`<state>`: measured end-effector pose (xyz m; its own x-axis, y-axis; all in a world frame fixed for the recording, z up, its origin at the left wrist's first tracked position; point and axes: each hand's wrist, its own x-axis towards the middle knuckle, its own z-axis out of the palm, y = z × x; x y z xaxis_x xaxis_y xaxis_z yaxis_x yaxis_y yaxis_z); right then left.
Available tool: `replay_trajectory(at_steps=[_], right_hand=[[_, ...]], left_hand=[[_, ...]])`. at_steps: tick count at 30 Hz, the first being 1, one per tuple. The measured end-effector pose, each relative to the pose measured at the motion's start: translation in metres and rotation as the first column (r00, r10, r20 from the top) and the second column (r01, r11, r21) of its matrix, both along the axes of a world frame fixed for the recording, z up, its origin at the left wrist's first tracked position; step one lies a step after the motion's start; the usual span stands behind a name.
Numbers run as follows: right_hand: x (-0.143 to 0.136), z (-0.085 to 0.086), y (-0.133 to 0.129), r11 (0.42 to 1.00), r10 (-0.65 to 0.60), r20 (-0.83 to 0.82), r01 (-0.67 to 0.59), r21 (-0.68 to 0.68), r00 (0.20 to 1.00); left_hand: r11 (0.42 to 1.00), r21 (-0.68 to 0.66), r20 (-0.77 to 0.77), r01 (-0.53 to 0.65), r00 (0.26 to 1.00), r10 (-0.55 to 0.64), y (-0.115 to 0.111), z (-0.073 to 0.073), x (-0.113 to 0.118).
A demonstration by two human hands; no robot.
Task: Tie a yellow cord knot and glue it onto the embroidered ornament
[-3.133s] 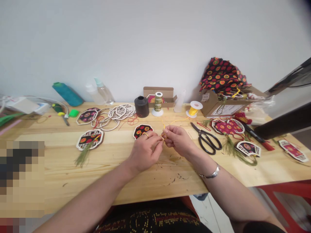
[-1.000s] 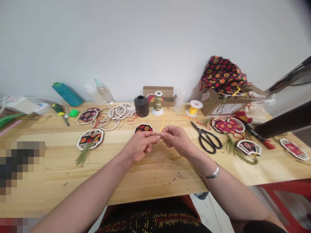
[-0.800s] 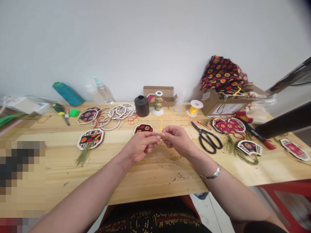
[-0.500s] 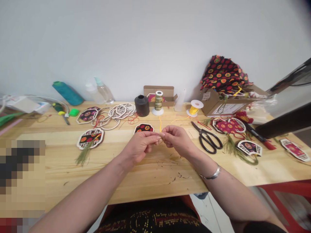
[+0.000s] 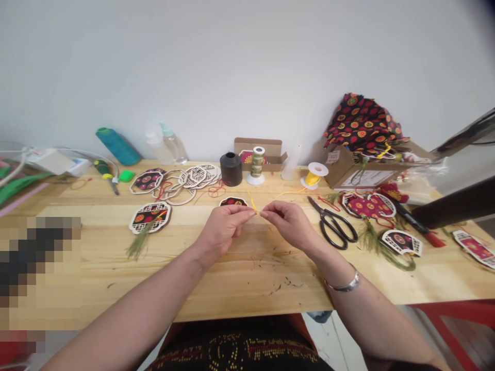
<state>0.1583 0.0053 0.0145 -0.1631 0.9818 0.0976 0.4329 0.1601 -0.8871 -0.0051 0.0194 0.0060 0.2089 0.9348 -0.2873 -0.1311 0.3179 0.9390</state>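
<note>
Above the middle of the table, my left hand (image 5: 226, 229) pinches a yellow cord (image 5: 252, 200) between thumb and forefinger, a short end sticking up. Close on its right, my right hand (image 5: 288, 222) is pinched too, its fingertips at the same cord. From there the cord seems to run back to a white spool of yellow cord (image 5: 312, 178). Just behind my left hand lies a black octagonal ornament with red and orange dots (image 5: 232, 202), partly covered. Black-handled scissors (image 5: 333, 225) lie to the right of my right hand.
A black thread cone (image 5: 231, 170) and an olive thread spool (image 5: 257, 167) stand at the back. Wooden frames (image 5: 197, 178) and a tasselled ornament (image 5: 150, 217) lie left. At right are a cardboard box with patterned fabric (image 5: 361, 172), more ornaments (image 5: 400, 242) and a black post (image 5: 456, 203).
My fingertips have moved slightly apart. The yellow cord end now leans up and left from my left fingertips. The whole view has shifted a little.
</note>
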Motion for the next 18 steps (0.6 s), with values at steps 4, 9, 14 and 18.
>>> replay_trajectory(at_steps=[4,9,14,18], right_hand=[[-0.002,0.002,-0.004,0.997,-0.069,0.014,0.069,0.028,0.997],[-0.011,-0.004,-0.015,0.971,-0.119,0.122,0.089,0.224,0.985],[-0.016,-0.015,-0.022,0.892,-0.079,0.449,-0.138,0.430,0.890],[-0.014,-0.017,-0.020,0.800,-0.055,0.697,-0.386,0.460,0.715]], left_hand=[[0.999,0.006,-0.008,-0.032,0.999,0.032,0.000,-0.002,0.000],[0.997,0.017,-0.002,-0.073,0.997,0.073,0.000,-0.004,0.001],[0.996,0.030,0.010,-0.079,0.997,0.079,-0.001,-0.005,0.001],[1.000,-0.002,0.069,-0.026,0.997,0.026,-0.002,-0.003,0.000]])
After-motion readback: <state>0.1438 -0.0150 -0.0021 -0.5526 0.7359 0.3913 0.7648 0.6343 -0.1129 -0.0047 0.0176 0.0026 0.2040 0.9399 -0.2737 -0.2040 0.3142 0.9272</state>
